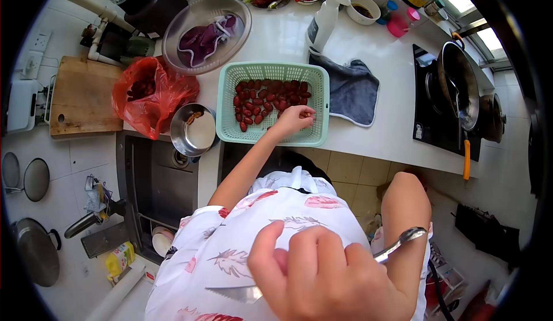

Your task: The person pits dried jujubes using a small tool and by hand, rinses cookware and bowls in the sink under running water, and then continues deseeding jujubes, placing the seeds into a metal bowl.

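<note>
My left hand [294, 122] is over the near right part of a light green plastic basket [222, 90], with its fingers pinched together. Whatever sits between those fingertips is too small to make out. Dark red dates [259, 99] lie loose over the basket's floor. Close to the camera, in front of the floral white clothing, my right hand [328, 269] is wrapped around a knife [236, 292]. Its blade points left, and the silver handle end sticks out to the right behind the fist.
Left of the basket stand a steel pot [177, 134] with brownish pieces inside, a red plastic bag [167, 108] and a clear bowl [245, 21] with purple cloth-like contents. A grey cloth [351, 90] and spray bottle [324, 21] are at right. Further right is a wok [469, 102].
</note>
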Tool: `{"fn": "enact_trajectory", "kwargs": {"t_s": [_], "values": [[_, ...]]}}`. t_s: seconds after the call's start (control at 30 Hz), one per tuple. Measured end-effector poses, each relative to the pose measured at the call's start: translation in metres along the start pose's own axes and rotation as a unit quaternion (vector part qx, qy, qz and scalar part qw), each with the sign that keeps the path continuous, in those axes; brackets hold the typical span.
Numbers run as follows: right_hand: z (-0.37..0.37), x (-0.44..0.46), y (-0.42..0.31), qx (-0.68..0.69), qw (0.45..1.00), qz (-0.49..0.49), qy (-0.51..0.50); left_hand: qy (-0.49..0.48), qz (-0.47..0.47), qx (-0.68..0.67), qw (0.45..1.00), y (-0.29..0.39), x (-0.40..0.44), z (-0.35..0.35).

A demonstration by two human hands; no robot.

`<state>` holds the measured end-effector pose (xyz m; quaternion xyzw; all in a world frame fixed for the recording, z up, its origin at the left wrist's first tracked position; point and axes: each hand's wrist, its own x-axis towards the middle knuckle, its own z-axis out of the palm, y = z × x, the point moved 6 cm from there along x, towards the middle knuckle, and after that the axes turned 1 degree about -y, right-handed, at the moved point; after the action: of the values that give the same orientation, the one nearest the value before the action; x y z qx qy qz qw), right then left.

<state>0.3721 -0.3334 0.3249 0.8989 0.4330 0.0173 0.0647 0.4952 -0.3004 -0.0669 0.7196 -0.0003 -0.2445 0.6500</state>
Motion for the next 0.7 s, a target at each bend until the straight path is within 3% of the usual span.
{"fn": "enact_trajectory", "kwargs": {"t_s": [0.1, 0.3, 0.37, 0.4, 0.5, 0.63, 0.7], "values": [[-0.001, 0.001, 0.012, -0.035, 0.999, 0.025, -0.003, 0.021, -0.053, -0.007, 0.998, -0.01, 0.015, 0.005], [0.001, 0.017, 0.007, 0.0, 0.999, 0.007, -0.041, 0.003, 0.013, 0.062, 0.998, 0.002, 0.017, -0.001], [0.002, 0.028, 0.004, 0.014, 0.999, -0.003, -0.042, 0.05, 0.095, 0.242, 0.964, 0.028, 0.014, -0.005], [0.002, 0.033, 0.001, 0.019, 0.999, -0.008, -0.043, 0.109, 0.194, 0.284, 0.933, 0.039, 0.009, -0.005], [0.003, 0.045, -0.001, 0.034, 0.998, -0.021, -0.05, 0.126, 0.207, 0.314, 0.918, 0.035, 0.007, -0.007], [-0.003, 0.051, -0.002, 0.035, 0.997, -0.036, -0.067, 0.105, 0.171, 0.428, 0.881, 0.039, 0.003, -0.009], [-0.002, 0.051, -0.006, 0.022, 0.994, -0.035, -0.102, 0.004, 0.044, 0.485, 0.874, 0.031, -0.002, -0.007]]}}
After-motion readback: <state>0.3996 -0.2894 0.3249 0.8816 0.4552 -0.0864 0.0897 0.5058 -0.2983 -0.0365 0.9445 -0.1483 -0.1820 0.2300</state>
